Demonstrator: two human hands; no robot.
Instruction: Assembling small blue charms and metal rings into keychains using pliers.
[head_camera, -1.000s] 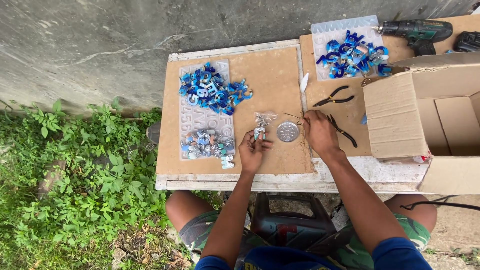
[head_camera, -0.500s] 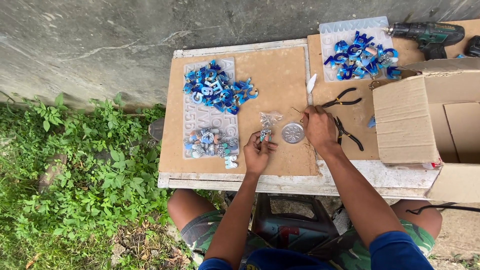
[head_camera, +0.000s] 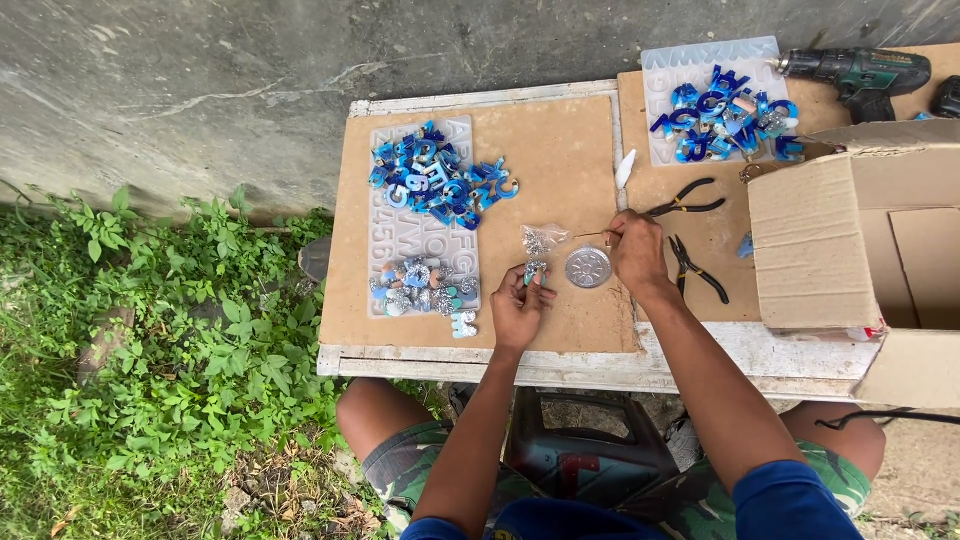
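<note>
**A small charm held just left of a thin pin**

A small blue and silver charm was pinched in the grip of the left hand, low over the bench. The right hand was shut on a thin pin. The pin was held flat, and its free end was pointed left, toward a little clear bag. The charm was found just below and to the left of that tip, so the two were near but not touching. A round silver tin was seen between the two hands, closest to the right one.

The top of the bench was a flat brown board. Two piles of blue letters were laid on see-through trays, one far left and one at the back right. Two pliers were left just right of the right hand. An open box was crowded in on the right, and a drill was lying behind it. Green weeds were seen on the left.
</note>
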